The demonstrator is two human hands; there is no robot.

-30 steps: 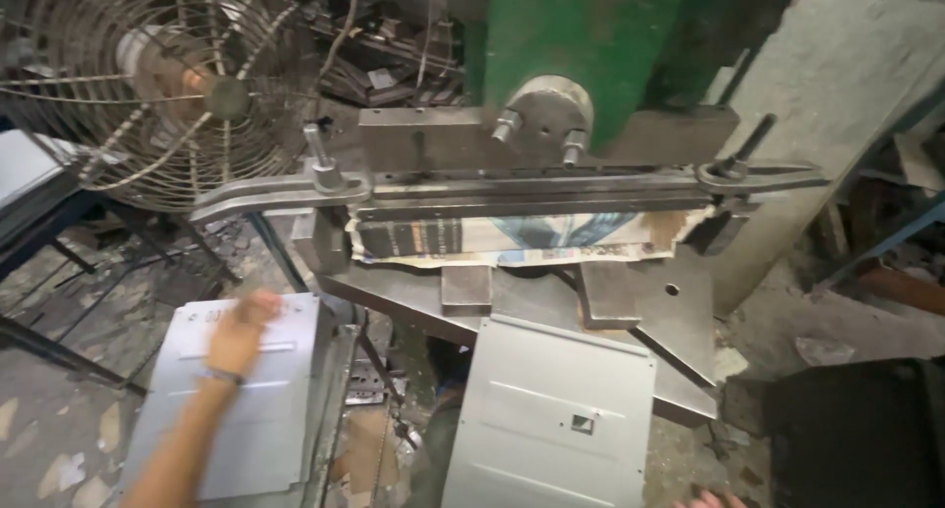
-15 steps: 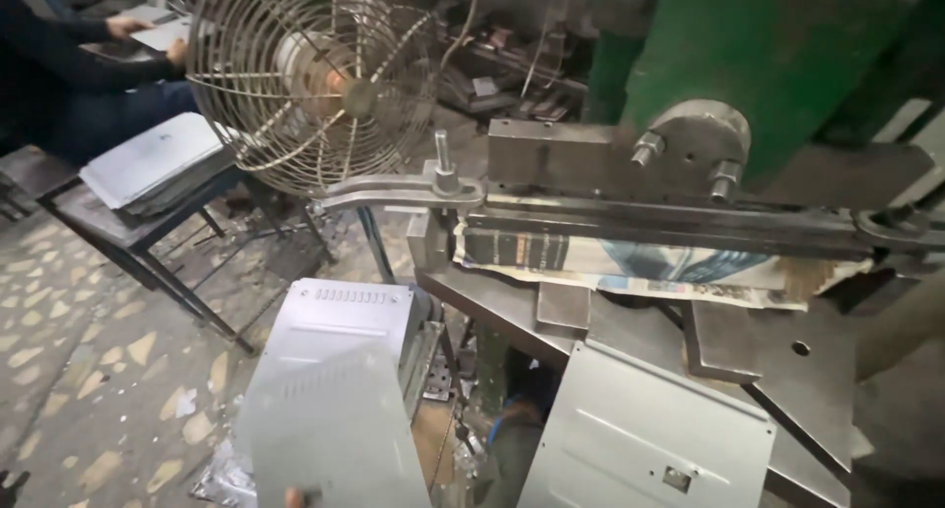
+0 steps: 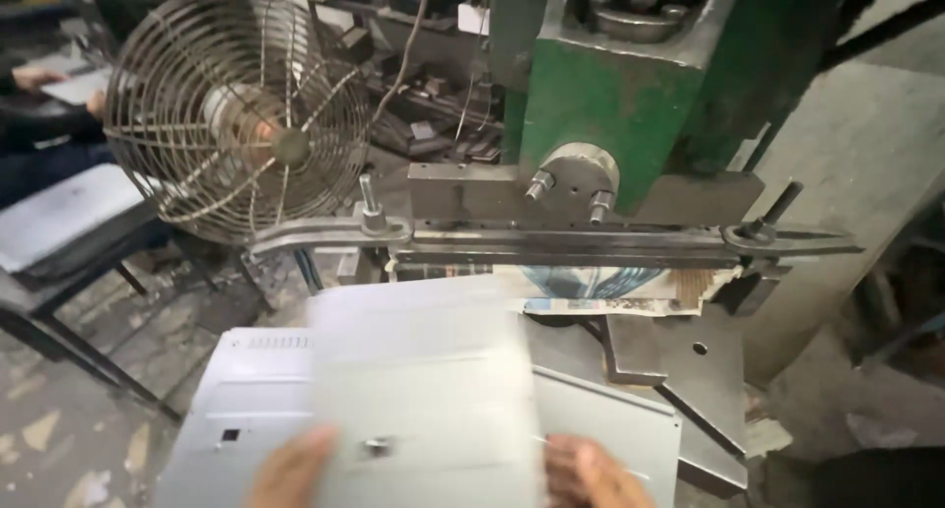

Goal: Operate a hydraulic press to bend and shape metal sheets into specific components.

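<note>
While both hands, left (image 3: 292, 469) and right (image 3: 591, 474), grip its near edge, the panel (image 3: 423, 390) lies flat, long axis running near-to-far toward the press (image 3: 610, 104); earlier it lay untouched left.

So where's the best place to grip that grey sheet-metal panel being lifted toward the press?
Probably by its near edge, one hand at each lower corner, coming from the operator's side. The grey sheet-metal panel is broad, thin and flat, so a two-point hold should keep it level. The left hand and right hand already sit there; the far edge faces the green press.
</note>
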